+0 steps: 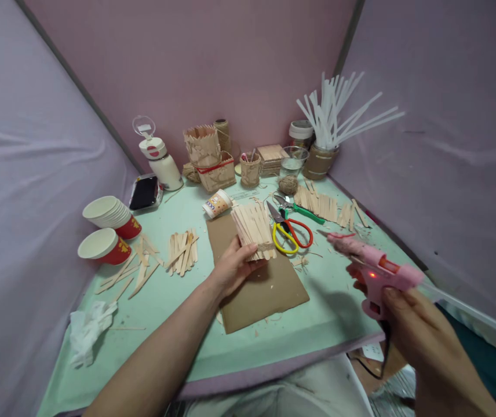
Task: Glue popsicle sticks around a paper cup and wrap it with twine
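My left hand (236, 267) is closed on a fan-shaped piece made of wooden sticks (254, 229), with a band of twine-like material round its lower part. It is held over a brown cardboard sheet (261, 298). At the right, my right hand (398, 307) grips a pink glue gun (376, 269) with a lit orange light, its nozzle pointing left towards the scissors. Scissors with red and yellow handles (290, 234) lie just right of the stick piece, and green-handled pliers (302, 209) are behind them.
Red paper cups (115, 249), loose sticks (182, 252) and a crumpled tissue (89, 333) are at the left. A printed cup (217, 204) lies behind the cardboard. Stick-covered containers (217, 174), a white bottle (165, 168) and white glue sticks (328, 116) stand at the back.
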Tool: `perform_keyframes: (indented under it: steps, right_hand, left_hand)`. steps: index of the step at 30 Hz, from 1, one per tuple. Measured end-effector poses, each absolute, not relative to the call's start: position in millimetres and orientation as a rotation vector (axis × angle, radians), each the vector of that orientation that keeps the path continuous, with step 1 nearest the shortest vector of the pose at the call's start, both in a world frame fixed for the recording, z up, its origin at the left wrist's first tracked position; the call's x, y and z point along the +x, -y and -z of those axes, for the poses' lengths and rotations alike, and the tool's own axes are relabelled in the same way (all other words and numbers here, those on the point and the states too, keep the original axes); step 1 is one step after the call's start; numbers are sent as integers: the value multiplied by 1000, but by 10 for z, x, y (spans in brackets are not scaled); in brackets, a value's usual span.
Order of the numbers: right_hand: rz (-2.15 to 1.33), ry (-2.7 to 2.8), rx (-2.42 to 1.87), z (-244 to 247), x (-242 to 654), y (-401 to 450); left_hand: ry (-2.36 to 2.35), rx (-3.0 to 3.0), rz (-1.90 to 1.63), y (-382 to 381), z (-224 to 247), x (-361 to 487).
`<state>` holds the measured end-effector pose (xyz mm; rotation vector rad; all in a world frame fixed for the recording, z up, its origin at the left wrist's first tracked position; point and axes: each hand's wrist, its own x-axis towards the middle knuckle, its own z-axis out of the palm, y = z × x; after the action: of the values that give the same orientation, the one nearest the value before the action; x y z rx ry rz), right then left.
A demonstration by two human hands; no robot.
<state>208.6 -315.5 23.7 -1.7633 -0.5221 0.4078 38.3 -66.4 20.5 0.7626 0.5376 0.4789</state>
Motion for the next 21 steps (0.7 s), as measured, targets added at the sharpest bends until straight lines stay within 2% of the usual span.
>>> perform_keyframes:
  steps: [9, 21]
  right_hand:
    - [-706, 150, -1506, -338, 1761, 2873]
    - [-659, 494, -1643, -194, 1708, 2847]
  left_hand:
    - [-556, 784, -498, 665, -202, 383]
    - [-538, 793, -466, 690, -194, 383]
